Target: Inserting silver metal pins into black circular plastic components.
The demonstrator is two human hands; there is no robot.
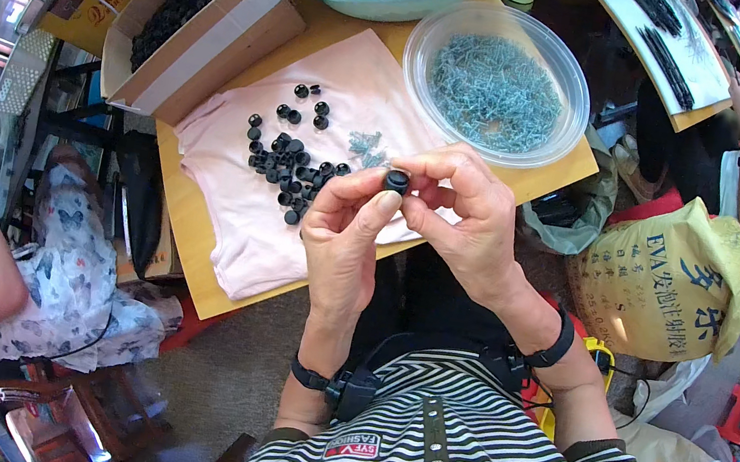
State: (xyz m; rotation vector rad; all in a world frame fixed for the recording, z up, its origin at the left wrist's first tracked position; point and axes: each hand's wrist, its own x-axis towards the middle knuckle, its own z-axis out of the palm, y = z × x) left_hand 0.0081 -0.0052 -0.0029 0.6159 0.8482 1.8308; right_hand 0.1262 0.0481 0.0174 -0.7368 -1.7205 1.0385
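Pinching black cap [396,180] between both hands' fingers; yellow sack [665,280] right.

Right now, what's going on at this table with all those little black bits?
A person in a striped top holds one small black cap between the fingertips of the left hand and right hand. Below the hands, more black caps lie scattered on a pink cloth. A clear tub of thin pale blue pins stands beyond, with a blue bowl and a cardboard box of black pieces further back.
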